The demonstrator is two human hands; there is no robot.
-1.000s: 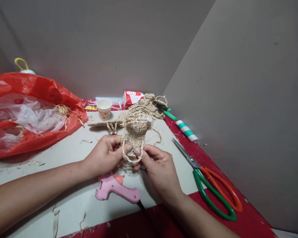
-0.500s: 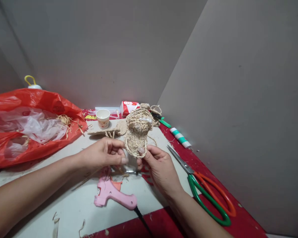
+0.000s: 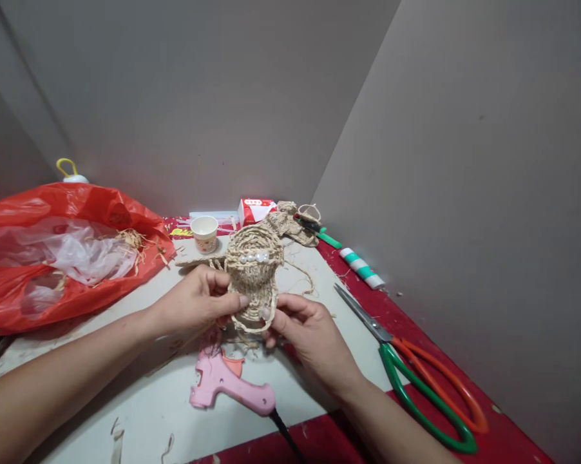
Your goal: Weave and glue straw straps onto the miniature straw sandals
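A small woven straw slipper (image 3: 252,280) with a row of white beads across its strap is held up over the board, its heel end toward me. My left hand (image 3: 201,298) pinches its left edge, the thumb lying on the sole. On the lower right edge, my right hand (image 3: 307,335) is closed with thumb and fingers. Just below the slipper lies a pink glue gun (image 3: 237,388) with a black cord, partly covered by straw scraps near its nozzle.
Large scissors (image 3: 411,367) with green and orange handles lie at right. A red plastic bag (image 3: 92,200) with straw sits at left. Behind are a paper cup (image 3: 205,235), a red-white box (image 3: 254,211), more woven pieces (image 3: 290,225) and a green-white roll (image 3: 362,268). Grey walls close the back and right.
The slipper has come lower and slightly left, its sole tilted more toward me. My left thumb has moved onto the sole; the left hand now grips the edge. The view has shifted slightly.
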